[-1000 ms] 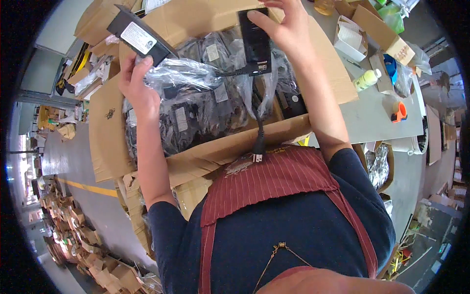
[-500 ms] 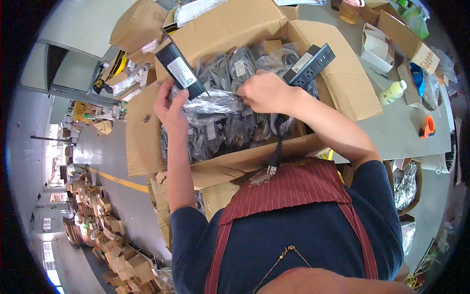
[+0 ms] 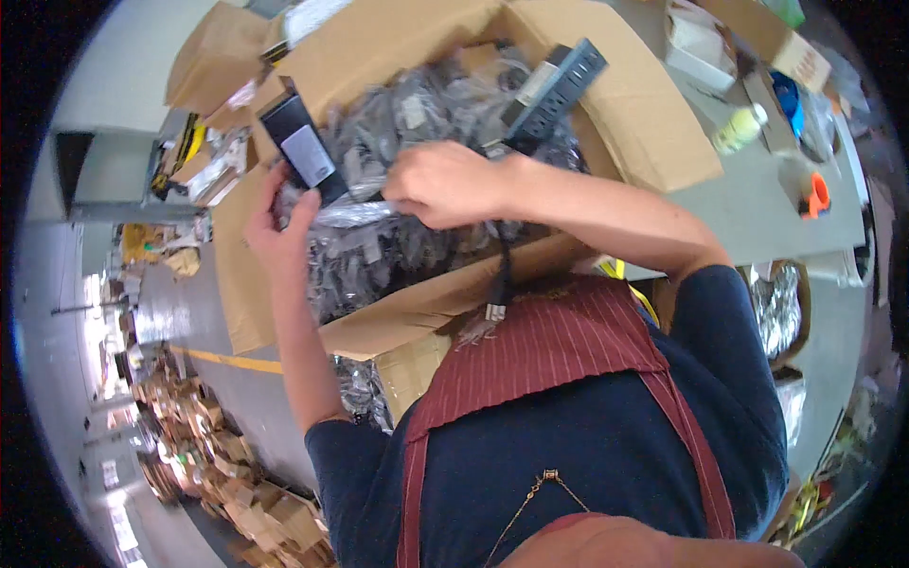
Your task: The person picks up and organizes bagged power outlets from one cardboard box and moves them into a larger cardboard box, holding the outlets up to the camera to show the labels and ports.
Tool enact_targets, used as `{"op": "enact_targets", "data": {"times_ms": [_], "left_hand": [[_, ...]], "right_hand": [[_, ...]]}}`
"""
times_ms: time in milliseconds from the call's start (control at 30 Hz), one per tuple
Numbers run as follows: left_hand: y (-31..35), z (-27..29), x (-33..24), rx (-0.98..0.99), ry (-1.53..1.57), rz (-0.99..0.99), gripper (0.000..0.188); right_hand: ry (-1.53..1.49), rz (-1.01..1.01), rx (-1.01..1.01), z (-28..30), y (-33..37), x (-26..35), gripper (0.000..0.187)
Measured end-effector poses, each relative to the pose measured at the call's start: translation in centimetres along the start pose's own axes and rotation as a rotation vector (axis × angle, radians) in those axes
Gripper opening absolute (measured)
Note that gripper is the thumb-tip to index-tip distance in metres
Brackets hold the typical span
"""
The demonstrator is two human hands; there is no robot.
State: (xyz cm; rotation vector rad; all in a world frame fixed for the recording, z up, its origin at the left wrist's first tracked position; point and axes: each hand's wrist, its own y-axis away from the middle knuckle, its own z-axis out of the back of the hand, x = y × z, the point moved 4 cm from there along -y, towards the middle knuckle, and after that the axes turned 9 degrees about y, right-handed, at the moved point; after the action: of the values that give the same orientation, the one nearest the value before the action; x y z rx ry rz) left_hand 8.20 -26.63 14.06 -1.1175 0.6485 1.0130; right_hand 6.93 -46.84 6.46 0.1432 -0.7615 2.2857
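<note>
My left hand is closed, its thumb on the lower end of a black box-shaped power unit with a pale label. Crumpled clear plastic stretches from there to my right hand, whose fingers are pinched on it. Beyond my right wrist, a black power strip with outlets leans tilted over the carton's contents. A black cord with a plug hangs over the near carton wall. Below both hands, the open cardboard carton holds several plastic-bagged black items.
On the grey table to the right are a pale green bottle, an orange tape holder and a white box. More cartons stand at the far left. Heaped cardboard covers floor at lower left.
The view has shifted, so the carton and both hands appear farther left. My hands keep their holds on the power unit and the plastic. The power unit stands a little more upright.
</note>
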Motion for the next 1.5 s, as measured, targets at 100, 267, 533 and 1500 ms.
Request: {"op": "enact_targets", "data": {"times_ms": [100,267,533,1500], "left_hand": [[-0.5,-0.8,-2.3,0.150,-0.377,-0.104,0.053],[-1.4,-3.4,-3.4,0.376,-0.452,-0.015,0.051],[-1.9,-6.2,-0.1,0.423,-0.152,0.152,0.043],[-3.2,-5.8,3.1,0.800,0.182,0.652,0.043]], "right_hand": [[-0.076,-0.146,-0.037,2.9,-0.4,-2.0,0.010],[-0.338,-0.143,-0.344,5.7,-0.4,-5.4,0.017],[-0.650,-0.258,-0.279,9.0,0.7,-7.4,0.010],[-0.801,0.082,-0.195,9.7,0.5,-5.3,0.014]]}}
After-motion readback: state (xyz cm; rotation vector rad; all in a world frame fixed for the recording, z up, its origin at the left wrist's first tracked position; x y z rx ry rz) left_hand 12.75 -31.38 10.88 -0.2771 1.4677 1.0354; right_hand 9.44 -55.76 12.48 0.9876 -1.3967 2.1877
